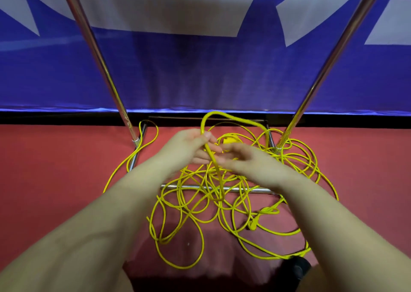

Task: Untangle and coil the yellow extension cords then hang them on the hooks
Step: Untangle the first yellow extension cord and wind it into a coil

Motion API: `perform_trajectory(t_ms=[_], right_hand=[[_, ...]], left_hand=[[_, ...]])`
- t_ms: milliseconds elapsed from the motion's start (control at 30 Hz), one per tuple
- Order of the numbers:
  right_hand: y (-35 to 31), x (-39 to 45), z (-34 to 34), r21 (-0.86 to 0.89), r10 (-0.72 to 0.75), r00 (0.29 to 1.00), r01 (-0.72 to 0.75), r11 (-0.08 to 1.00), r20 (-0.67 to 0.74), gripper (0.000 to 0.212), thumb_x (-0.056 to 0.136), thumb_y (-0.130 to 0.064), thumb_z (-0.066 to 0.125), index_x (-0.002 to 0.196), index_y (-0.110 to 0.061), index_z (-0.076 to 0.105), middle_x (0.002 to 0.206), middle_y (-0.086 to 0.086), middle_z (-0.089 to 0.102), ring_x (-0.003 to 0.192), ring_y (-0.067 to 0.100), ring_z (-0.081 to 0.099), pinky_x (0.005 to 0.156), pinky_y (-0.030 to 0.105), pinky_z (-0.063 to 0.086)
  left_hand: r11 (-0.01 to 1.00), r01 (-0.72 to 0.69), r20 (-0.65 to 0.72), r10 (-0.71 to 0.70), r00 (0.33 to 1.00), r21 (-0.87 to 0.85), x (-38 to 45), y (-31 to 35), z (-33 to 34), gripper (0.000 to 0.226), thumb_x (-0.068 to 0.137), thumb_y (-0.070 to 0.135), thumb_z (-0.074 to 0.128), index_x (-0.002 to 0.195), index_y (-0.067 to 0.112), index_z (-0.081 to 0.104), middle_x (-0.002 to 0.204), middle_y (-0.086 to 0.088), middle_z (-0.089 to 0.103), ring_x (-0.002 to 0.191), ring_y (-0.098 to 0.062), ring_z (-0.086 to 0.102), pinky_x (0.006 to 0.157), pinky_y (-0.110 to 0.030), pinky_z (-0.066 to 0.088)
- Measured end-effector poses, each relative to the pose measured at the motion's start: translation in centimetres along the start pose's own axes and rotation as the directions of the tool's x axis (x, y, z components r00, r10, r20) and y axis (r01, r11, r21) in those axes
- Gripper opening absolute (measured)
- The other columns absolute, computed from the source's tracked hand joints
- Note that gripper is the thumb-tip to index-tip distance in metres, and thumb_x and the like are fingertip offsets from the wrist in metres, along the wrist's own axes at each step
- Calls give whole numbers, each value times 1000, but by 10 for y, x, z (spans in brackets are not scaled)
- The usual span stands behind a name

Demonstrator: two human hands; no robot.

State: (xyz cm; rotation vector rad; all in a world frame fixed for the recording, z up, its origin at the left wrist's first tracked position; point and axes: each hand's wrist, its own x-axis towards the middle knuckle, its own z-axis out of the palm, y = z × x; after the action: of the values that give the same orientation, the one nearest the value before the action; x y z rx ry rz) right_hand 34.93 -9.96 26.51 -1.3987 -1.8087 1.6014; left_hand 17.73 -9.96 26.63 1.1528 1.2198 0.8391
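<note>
loop lifted clear of the tangle

the left hand (189, 146) pinches a raised loop of cord (231, 118), likely to hold it clear of the heap so one strand can be traced. the right hand (246, 158) is blurred just beside it; whether it grips anything i cannot tell. the yellow extension cords (200, 205) lie below on the red floor (55, 169) (thin, glossy, many overlapping loops) around the rack's base bar (251, 189), between two metal poles (104, 73).

Red floor (55, 169) underfoot, matte. Blue banner (200, 69) with large white shapes spans back wall, black strip along its lower edge. Two chrome poles (97, 55) slant upward from metal base frame (244, 189) on floor. Light even, soft shadow near bottom
</note>
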Motion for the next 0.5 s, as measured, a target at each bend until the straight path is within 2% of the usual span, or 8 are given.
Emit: perform_trajectory(t_ms=[67,133,167,267,300,367,433,500], right_hand=[[4,-1,13,-161,-11,992,31,986,126,24,87,-18,63,107,-4,60,94,17,66,81,11,55,80,35,49],[1,-2,15,-233,-40,989,72,970,139,7,89,-15,62,83,-12,59,67,2,59,58,2,50,60,23,44],[-1,-2,12,-233,-64,992,89,968,110,13,90,-14,60,78,-15,56,63,-4,58,50,-3,49,53,16,41],[-7,0,0,23,-94,993,96,995,-71,11,93,-12,54,83,-16,57,68,-2,62,52,-3,59,54,14,49],[-10,0,-4,182,-69,988,94,979,-136,9,93,-11,52,87,-14,58,70,-1,62,55,0,62,55,16,52],[-14,1,-13,480,2,974,110,870,-226,10,94,-10,51,93,-9,60,70,-1,63,58,4,66,55,19,55],[-19,0,-23,677,51,962,151,720,-268,12,94,-11,48,91,-10,60,65,-4,65,62,8,69,57,21,56],[-23,0,-30,758,41,954,210,618,-297,13,95,-14,47,92,-11,60,68,-6,68,69,10,71,61,22,57]], left_hand=[[991,6,-26,-9,1000,-134,-1,4,-1,22,99,24,39,87,16,56,72,4,73,63,-10,70,62,-22,56],[966,-9,-84,-13,996,-257,1,7,-4,22,99,26,40,90,16,57,74,3,74,65,-12,70,61,-22,57],[953,-24,-108,-9,994,-302,3,6,-6,22,99,27,39,94,17,58,79,2,74,68,-13,71,63,-23,57],[927,30,-13,-38,999,-375,7,5,-11,25,98,30,38,109,18,57,97,1,70,86,-14,70,76,-27,56],[954,74,56,-60,997,-292,6,3,-9,27,97,30,39,114,18,56,102,2,68,92,-11,67,82,-25,53],[987,51,184,-79,980,154,-1,-6,0,25,95,28,47,117,20,56,101,10,63,91,1,58,84,-12,43],[798,-123,272,-53,961,591,-2,-22,8,21,93,24,55,112,19,61,92,11,60,80,1,54,70,-4,37],[687,-178,243,3,970,705,0,-32,12,17,93,23,54,105,14,64,94,4,63,85,-10,57,75,-11,42]])
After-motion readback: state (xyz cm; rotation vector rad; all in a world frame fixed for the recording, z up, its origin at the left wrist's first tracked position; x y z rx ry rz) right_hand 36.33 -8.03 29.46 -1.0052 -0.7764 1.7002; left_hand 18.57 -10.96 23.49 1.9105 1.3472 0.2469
